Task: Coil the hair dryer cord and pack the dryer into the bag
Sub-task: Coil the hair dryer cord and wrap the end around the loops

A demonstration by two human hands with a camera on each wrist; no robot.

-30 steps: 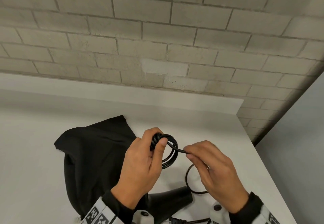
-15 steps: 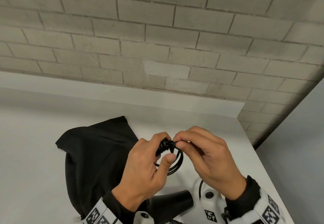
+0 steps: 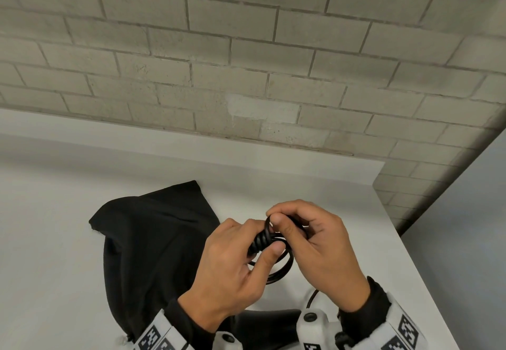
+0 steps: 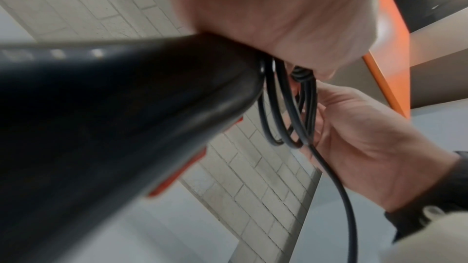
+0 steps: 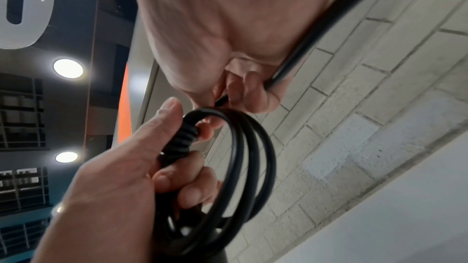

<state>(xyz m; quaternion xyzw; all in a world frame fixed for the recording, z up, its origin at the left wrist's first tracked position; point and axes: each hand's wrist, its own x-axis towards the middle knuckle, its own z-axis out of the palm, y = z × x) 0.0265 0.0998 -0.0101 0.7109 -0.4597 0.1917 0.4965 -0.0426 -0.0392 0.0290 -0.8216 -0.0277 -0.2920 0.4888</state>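
Head: left hand [image 3: 232, 267] grips coiled cord [image 3: 273, 248] w/ thumb over loops; right hand [image 3: 315, 248] pinches cord at top. Bag [image 3: 153, 240] flat on desk [image 3: 54, 226], left of hands.
L wrist: dryer [image 4: 113, 117] under left hand, blurred.
R wrist: loops hang betw. both hands.

my hair dryer [image 3: 262, 322] is mostly hidden under my wrists in the head view, its lower part cut off by the bottom edge. in the left wrist view its body [image 4: 113, 127] is a dark blur. the cord [image 3: 276, 265] passes out of sight inside my right hand [image 3: 317, 251]; its plug end i can't find. the near end of the bag [image 3: 153, 245] sits behind my left hand [image 3: 232, 270].
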